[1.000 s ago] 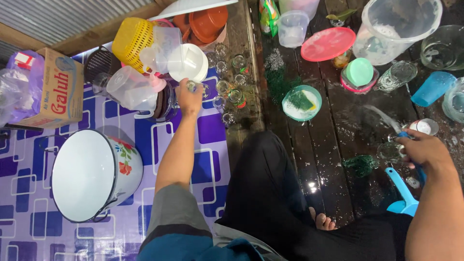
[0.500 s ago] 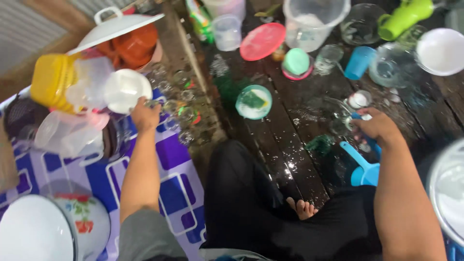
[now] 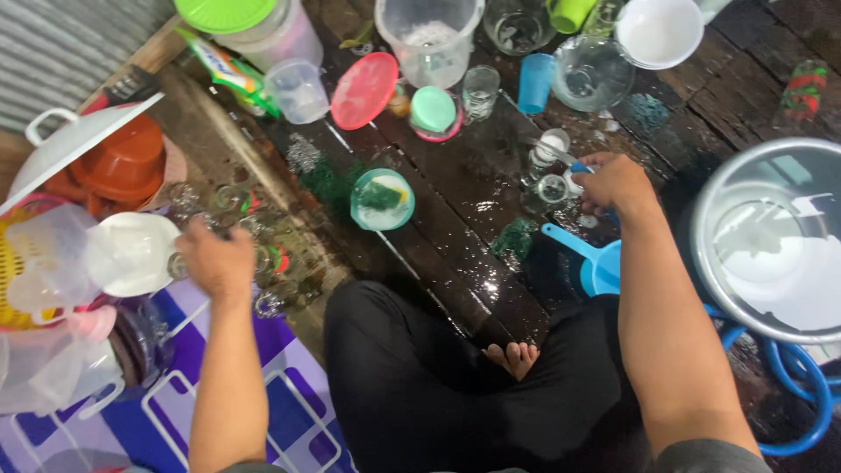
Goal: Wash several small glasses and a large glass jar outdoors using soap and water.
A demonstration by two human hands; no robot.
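while the person sits on the wet dark plank floor (image 3: 491,219), the left hand (image 3: 215,261) at the left of the frame closes its fingers on a small clear glass (image 3: 178,265) beside a white bowl (image 3: 131,254), among a cluster of other small glasses (image 3: 263,254) at the edge of a purple patterned mat (image 3: 289,403). the right hand (image 3: 618,182), right of centre, is curled around a blue handle (image 3: 580,167) and touches small glasses (image 3: 552,188) standing on the wet boards; exactly how the fingers pinch i cannot tell. setting the left glass down well probably means lowering it upright or mouth-down into a free gap, without knocking the neighbours, since they stand crowded and look easy to tip. the right-hand glasses seem to want a steady grip, as everything there is wet and slippery. as for containers: a teal bowl (image 3: 383,200) at the centre holds a green scouring pad and some foam; a large clear pitcher (image 3: 429,39) at the top holds a little white suds; a big metal basin (image 3: 771,236) at the right holds water; a blue dipper (image 3: 591,263) lies just below the right hand; a white bowl at the top right (image 3: 659,31) looks empty, as does the blue cup (image 3: 534,83).
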